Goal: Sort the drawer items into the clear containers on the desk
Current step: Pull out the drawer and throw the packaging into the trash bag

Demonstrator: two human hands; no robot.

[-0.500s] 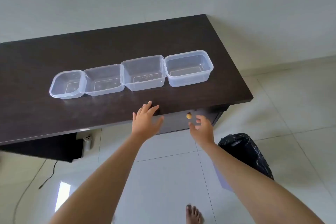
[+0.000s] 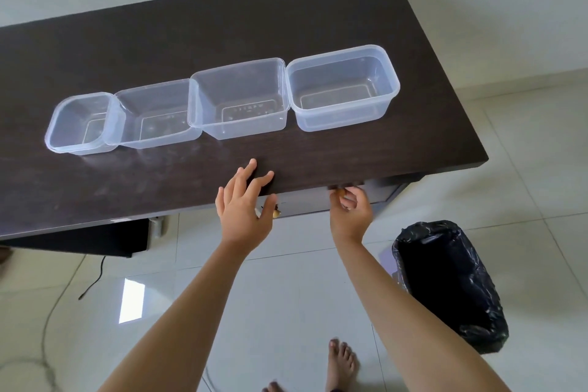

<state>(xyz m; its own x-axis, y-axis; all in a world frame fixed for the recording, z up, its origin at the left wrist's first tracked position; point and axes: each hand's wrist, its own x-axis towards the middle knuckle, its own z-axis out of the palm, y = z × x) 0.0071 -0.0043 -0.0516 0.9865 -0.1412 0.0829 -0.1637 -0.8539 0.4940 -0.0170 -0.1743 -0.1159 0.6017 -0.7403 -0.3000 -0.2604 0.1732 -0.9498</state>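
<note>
Several empty clear containers stand in a row on the dark desk (image 2: pixel 191 29), from a small one (image 2: pixel 79 124) at the left to a big one (image 2: pixel 343 89) at the right. Under the desk's front edge is the grey drawer front (image 2: pixel 305 202), which looks closed. My right hand (image 2: pixel 351 213) is at its small tan knob (image 2: pixel 341 192), thumb and fingers curled around it. My left hand (image 2: pixel 245 200) is spread open, fingertips over the desk's front edge and thumb next to a second knob (image 2: pixel 276 214). The drawer's contents are hidden.
A bin lined with a black bag (image 2: pixel 451 283) stands on the tiled floor to the right, below the desk corner. My bare foot (image 2: pixel 342 363) is near the bottom edge. A cable (image 2: pixel 95 280) trails across the floor at the left.
Both hands have moved forward to the desk. The right hand has closed around the drawer knob, and the left fingers now reach over the desk edge.
</note>
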